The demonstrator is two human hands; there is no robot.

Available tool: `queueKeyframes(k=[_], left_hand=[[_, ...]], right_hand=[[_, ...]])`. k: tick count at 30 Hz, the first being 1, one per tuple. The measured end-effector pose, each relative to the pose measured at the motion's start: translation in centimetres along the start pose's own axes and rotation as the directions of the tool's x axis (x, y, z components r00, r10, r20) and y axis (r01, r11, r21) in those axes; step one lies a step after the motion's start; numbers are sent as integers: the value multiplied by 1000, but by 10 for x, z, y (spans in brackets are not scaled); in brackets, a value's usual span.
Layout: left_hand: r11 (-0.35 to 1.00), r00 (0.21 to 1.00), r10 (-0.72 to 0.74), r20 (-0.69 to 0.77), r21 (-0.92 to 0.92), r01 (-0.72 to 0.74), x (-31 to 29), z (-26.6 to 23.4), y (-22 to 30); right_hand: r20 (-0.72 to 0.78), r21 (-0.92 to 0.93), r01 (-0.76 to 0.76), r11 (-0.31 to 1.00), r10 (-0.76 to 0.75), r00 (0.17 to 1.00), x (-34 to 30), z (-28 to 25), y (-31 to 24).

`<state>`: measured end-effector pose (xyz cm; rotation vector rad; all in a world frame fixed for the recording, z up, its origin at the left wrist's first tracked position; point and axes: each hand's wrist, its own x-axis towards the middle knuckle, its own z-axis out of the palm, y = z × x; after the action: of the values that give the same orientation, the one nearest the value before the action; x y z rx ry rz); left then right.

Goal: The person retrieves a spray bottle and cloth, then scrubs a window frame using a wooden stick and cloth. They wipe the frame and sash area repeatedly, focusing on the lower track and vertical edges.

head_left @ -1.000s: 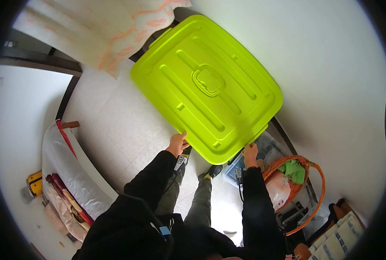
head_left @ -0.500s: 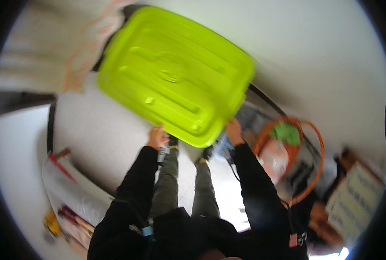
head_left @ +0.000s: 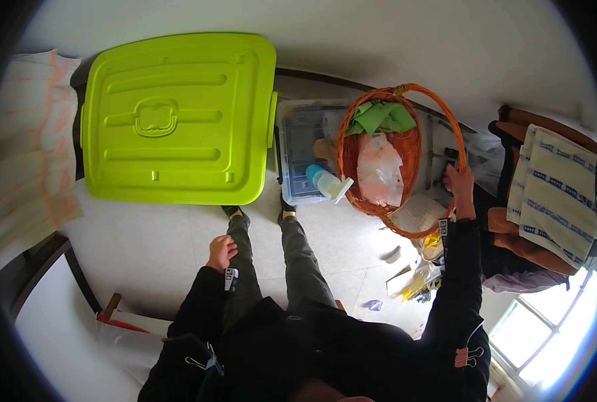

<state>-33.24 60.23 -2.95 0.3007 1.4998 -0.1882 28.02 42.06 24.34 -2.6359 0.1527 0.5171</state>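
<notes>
right hand (head_left: 460,184): clamped on the handle of the round orange wicker basket (head_left: 377,151) (green cloth, clear bag inside), at 2 o'clock
left hand (head_left: 221,252): loosely curled, holding nothing, hanging free
lime-green plastic bin lid (head_left: 178,117): 11 o'clock, on the floor

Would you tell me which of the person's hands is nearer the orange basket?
Right. The right hand grips the orange basket's handle; the left hand hangs empty, well off to its left.
</notes>
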Motion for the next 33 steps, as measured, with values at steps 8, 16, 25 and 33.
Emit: queueKeyframes(k=[8, 16, 25, 33], left_hand=[[968, 988, 59, 145, 234, -92, 3, 54, 9], [857, 930, 259, 261, 383, -346, 26, 159, 39], [-73, 400, 686, 607, 605, -793, 9, 254, 72], [-271, 204, 619, 758, 451, -851, 32, 288, 88]], right_hand=[[-32, 414, -132, 900, 159, 987, -51, -70, 73], [-163, 618, -281, 734, 470, 867, -137, -132, 221], [104, 745, -535, 397, 724, 682, -144, 21, 363], [-1, 649, -633, 423, 831, 556, -127, 153, 455]])
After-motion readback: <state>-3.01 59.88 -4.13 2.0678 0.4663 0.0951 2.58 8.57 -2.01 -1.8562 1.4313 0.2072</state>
